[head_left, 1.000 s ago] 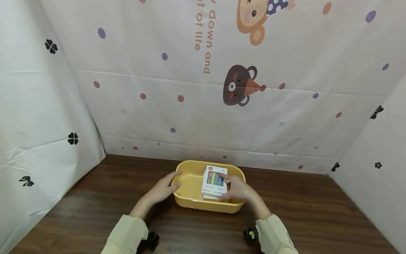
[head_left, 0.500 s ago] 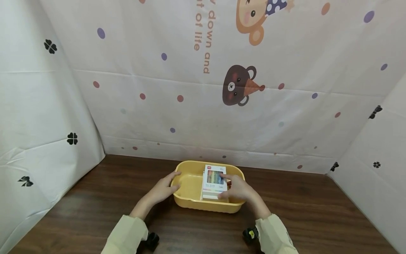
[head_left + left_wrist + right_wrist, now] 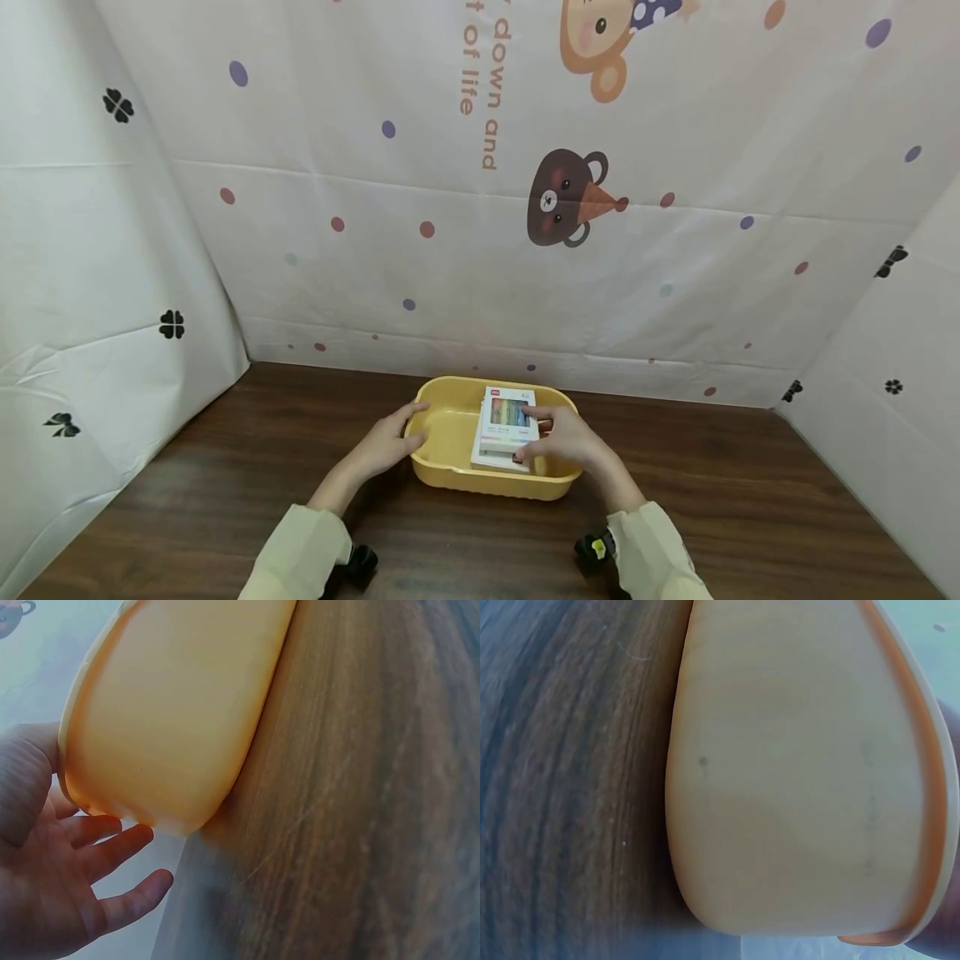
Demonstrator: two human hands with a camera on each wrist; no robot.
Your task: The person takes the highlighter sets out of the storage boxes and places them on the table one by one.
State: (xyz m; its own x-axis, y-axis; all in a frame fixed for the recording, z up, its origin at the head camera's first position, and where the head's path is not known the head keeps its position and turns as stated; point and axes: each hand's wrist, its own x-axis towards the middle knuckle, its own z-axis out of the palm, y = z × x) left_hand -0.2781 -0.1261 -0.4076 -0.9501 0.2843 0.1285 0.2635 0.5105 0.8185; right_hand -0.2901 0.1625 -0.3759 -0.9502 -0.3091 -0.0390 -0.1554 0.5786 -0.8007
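Note:
A yellow plastic basin [image 3: 450,479] stands on the wooden table. At its left end my left hand [image 3: 385,443] grips the rim, thumb over the top edge and fingers outside against the wall, as the left wrist view also shows. My right hand [image 3: 564,437] reaches over the right end and holds a white box [image 3: 498,437] with a panel of coloured sticks on its front, fingers and thumb at its right side. Beneath that box lies another flat white item [image 3: 480,461], mostly covered. In the right wrist view the basin's outer wall [image 3: 795,787] hides most of the hand.
Dark brown wooden table [image 3: 712,483] surrounds the basin. A white printed cloth [image 3: 465,275] hangs close behind it, with further cloth [image 3: 112,275] at the left and right sides. Something reddish brown shows in the basin by the right hand.
The white box has shifted slightly away from me, showing more of the flat white item beneath. My right hand has shifted slightly with it; the left hand stays on the rim.

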